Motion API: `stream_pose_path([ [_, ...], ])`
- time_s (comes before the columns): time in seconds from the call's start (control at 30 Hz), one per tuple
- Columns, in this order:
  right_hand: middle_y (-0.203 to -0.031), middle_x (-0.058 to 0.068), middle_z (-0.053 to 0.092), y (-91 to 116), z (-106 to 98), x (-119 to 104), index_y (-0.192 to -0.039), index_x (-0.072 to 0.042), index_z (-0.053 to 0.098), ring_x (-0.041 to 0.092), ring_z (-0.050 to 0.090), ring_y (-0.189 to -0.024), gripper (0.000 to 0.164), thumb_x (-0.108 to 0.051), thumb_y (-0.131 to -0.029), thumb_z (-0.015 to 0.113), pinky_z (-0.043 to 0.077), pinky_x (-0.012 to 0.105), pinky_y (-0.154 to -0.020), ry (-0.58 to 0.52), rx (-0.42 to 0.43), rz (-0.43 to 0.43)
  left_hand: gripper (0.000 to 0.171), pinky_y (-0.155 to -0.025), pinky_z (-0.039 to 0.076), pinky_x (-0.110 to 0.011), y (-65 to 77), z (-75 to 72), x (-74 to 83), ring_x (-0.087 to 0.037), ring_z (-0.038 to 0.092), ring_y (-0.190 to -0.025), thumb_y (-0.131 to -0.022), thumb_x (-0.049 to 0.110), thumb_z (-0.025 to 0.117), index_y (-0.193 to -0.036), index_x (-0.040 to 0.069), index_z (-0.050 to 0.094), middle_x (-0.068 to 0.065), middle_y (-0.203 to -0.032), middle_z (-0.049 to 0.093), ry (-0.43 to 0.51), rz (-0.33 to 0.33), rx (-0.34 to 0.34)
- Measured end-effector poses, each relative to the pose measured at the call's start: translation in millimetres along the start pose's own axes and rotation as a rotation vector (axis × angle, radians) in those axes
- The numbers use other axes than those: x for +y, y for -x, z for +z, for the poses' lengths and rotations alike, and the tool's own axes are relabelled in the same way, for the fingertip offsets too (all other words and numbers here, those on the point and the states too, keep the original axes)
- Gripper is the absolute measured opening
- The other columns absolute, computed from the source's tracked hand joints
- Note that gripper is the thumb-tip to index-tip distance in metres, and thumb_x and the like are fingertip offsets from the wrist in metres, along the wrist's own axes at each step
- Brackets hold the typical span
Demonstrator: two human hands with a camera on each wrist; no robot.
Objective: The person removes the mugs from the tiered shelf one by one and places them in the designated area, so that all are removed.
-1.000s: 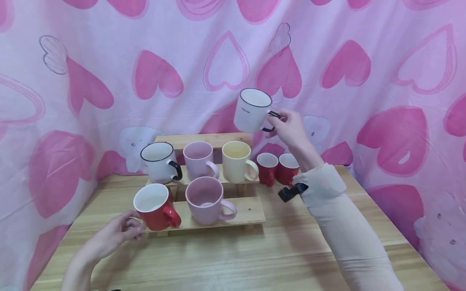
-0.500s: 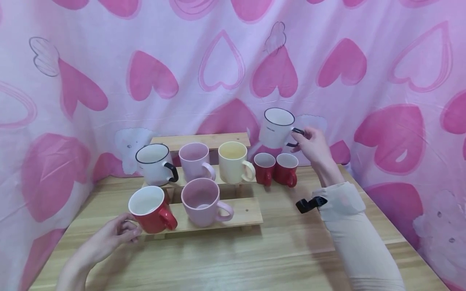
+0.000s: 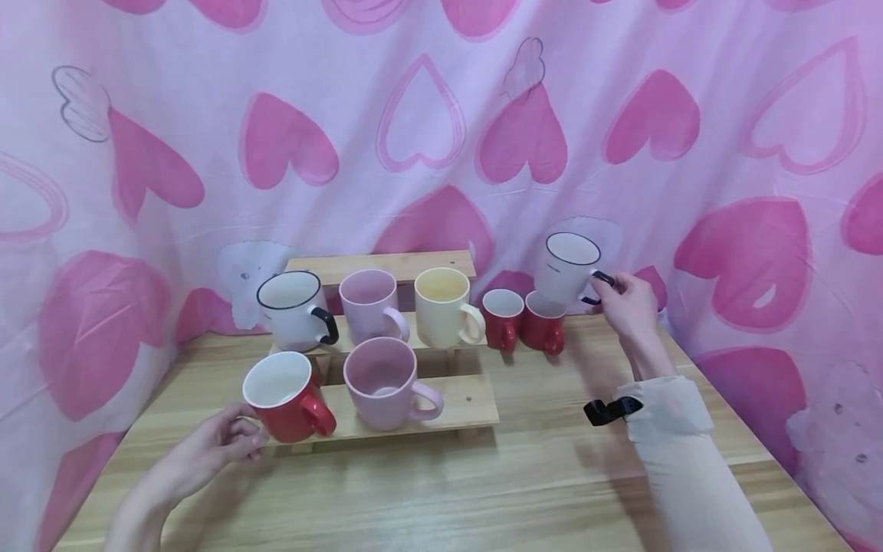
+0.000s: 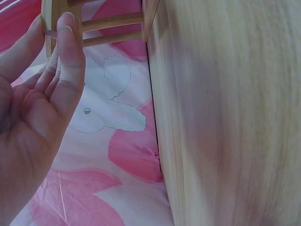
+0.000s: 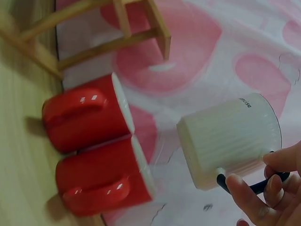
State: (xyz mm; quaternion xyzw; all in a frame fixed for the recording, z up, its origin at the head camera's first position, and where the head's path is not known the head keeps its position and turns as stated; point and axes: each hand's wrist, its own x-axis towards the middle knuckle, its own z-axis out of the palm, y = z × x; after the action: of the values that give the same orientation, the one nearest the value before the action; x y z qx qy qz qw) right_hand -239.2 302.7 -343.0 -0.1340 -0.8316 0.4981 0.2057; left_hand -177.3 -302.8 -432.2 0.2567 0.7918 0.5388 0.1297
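My right hand (image 3: 629, 310) pinches the black handle of a white mug (image 3: 567, 268) with a dark rim. That mug is in the air, upright in the head view, beside and above two small red mugs (image 5: 89, 113) on the table. With thumb and fingers my left hand (image 4: 42, 89) grips the end of the lower board of a wooden stepped rack (image 3: 476, 399). A larger red mug (image 3: 286, 406) with white inside stands on that board, close to the left fingers. To its right is a pink mug (image 3: 381, 383).
On the rack's middle step stand another white mug (image 3: 290, 310) with a black handle, a second pink mug (image 3: 366, 303) and a yellow mug (image 3: 438, 310). The top board (image 3: 379, 266) is bare. Behind the wooden table (image 3: 386, 491) hangs a heart-patterned curtain (image 3: 621, 46).
My right hand has carried the white mug right and down, from above the rack's right end to beside the small red mugs. My left hand keeps its grip on the rack.
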Motion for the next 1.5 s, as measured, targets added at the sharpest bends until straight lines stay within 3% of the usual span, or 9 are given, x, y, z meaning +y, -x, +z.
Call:
stream_pose_path([
  [0.33,-0.080,0.003,0.063,-2,-14,32,-0.100,0.000,0.061,0.008,0.068,-0.061,0.036,-0.035,-0.094,0.061,0.041,0.024,-0.057,-0.007,0.109,0.122,0.032,-0.071,0.056,-0.031,-0.8,1.1,3.4,-0.018,0.064,-0.081,-0.097,0.000,0.055,-0.124,-0.013,0.043,-0.016,-0.093,0.064,-0.029,-0.020,0.018],
  [0.47,-0.079,0.003,0.068,-4,-12,43,-0.096,-0.003,0.062,0.004,0.064,-0.068,0.032,-0.034,-0.093,0.059,0.041,0.027,-0.062,0.070,0.145,0.162,0.031,-0.071,0.056,-0.032,0.0,1.3,3.4,-0.019,0.064,-0.081,-0.097,0.000,0.055,-0.123,-0.013,0.043,-0.015,-0.092,0.064,-0.020,-0.025,0.016],
  [0.6,-0.070,0.002,0.070,-6,-8,58,-0.093,-0.005,0.064,0.011,0.053,-0.080,0.029,-0.033,-0.091,0.058,0.035,0.030,-0.062,0.149,0.195,0.187,0.030,-0.072,0.056,-0.032,0.3,1.5,3.7,-0.019,0.065,-0.081,-0.097,-0.001,0.055,-0.122,-0.013,0.043,-0.014,-0.092,0.065,-0.016,-0.024,0.017],
  [0.87,-0.068,-0.005,0.066,-6,5,84,-0.097,-0.003,0.064,0.000,0.059,-0.055,0.032,-0.033,-0.096,0.054,0.040,0.025,-0.058,0.117,0.192,0.213,0.029,-0.071,0.056,-0.031,0.8,2.1,5.1,-0.018,0.063,-0.080,-0.098,0.001,0.055,-0.121,-0.013,0.043,-0.014,-0.091,0.064,-0.020,-0.032,0.019],
  [1.0,-0.069,0.001,0.070,-3,12,91,-0.102,-0.003,0.067,0.003,0.057,-0.058,0.034,-0.034,-0.096,0.055,0.041,0.024,-0.065,0.096,0.203,0.249,0.031,-0.071,0.056,-0.032,0.9,2.3,5.6,-0.019,0.064,-0.080,-0.098,0.001,0.055,-0.122,-0.013,0.043,-0.014,-0.091,0.064,-0.013,-0.040,0.019],
  [1.17,-0.090,0.013,0.071,1,23,97,-0.106,-0.005,0.065,0.016,0.065,-0.070,0.034,-0.036,-0.096,0.056,0.049,0.025,-0.066,0.025,0.192,0.321,0.034,-0.073,0.057,-0.033,0.9,2.8,5.8,-0.021,0.065,-0.081,-0.097,0.002,0.056,-0.124,-0.013,0.041,-0.017,-0.093,0.064,-0.005,-0.053,0.023],
  [1.5,-0.092,0.017,0.072,5,36,103,-0.108,-0.001,0.064,0.020,0.071,-0.071,0.031,-0.029,-0.098,0.054,0.053,0.023,-0.055,-0.022,0.174,0.294,0.034,-0.071,0.056,-0.033,1.8,3.5,6.7,-0.021,0.065,-0.080,-0.097,0.002,0.056,-0.124,-0.013,0.042,-0.017,-0.092,0.064,-0.015,-0.049,0.028],
])
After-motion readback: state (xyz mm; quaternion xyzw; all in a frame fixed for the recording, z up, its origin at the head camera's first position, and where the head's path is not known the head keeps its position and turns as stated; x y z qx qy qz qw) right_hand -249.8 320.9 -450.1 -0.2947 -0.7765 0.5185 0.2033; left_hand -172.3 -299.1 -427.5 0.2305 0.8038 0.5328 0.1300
